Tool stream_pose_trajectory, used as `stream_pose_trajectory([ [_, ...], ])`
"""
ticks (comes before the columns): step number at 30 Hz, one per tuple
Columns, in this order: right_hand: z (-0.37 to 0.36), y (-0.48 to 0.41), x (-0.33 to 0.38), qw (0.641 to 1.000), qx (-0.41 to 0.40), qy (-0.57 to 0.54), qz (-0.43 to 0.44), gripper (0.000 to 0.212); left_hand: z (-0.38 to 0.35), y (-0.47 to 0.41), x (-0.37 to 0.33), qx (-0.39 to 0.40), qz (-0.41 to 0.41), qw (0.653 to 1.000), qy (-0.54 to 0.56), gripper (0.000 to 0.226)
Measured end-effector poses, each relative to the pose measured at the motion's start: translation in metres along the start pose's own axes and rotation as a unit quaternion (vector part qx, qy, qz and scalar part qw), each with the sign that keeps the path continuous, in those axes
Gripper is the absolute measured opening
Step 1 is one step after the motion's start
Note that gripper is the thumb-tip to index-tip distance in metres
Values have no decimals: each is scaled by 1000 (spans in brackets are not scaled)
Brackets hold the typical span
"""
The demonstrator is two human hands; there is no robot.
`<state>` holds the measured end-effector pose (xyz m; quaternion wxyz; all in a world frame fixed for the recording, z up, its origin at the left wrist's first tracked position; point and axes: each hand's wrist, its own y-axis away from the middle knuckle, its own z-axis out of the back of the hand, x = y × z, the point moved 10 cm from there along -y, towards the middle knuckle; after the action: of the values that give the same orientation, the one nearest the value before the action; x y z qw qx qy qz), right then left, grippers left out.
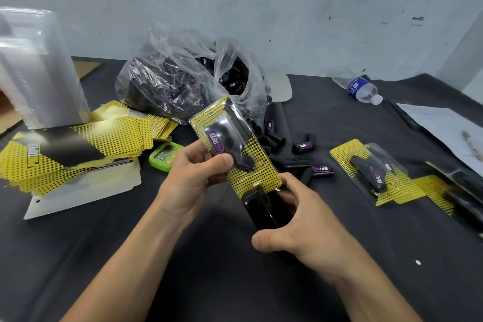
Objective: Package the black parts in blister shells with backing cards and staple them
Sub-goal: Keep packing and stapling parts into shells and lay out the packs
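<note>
Fingers of the left hand (pixel 192 180) curl behind the blister pack (pixel 254 167), the thumb pressing the clear shell over the black part (pixel 231 142), so that card and shell cannot slip apart. The pack is in the air above the table (pixel 209 282), tilted, its lower edge at the mouth of the black stapler (pixel 258 206) (whether it sits fully between the jaws I cannot tell). The right hand (pixel 308 227) wraps the stapler, fingers curled round it and thumb spread at the rear, poised, I judge, to squeeze. Both forearms reach forward, wrists converging. Loose black parts (pixel 295 162) lie just beyond, backing cards (pixel 78 149) are stacked at left, and a finished pack (pixel 376 172) lies at right.
</note>
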<state>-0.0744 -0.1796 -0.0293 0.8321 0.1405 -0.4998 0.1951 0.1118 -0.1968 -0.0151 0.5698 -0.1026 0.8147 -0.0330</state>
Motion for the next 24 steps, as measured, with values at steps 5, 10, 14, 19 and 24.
stream_pose_trajectory([
  [5, 0, -1, -4, 1000, 3, -10, -5, 79, -2, 0, -1, 9, -6, 1000, 8, 32],
  [10, 1, -3, -9, 999, -18, -25, -10, 79, -2, 0, 0, 12, -11, 1000, 12, 30],
  [14, 1, -5, -13, 998, -35, -47, -19, 79, -1, 0, 1, 12, -9, 1000, 10, 31],
  [19, 4, -4, -17, 994, -63, -78, -39, 68, 0, -1, 10, 0, 6, 1000, -6, 41],
  [24, 4, -5, -15, 993, -54, -98, -47, 64, 0, -1, 10, -11, 12, 1000, -18, 34],
])
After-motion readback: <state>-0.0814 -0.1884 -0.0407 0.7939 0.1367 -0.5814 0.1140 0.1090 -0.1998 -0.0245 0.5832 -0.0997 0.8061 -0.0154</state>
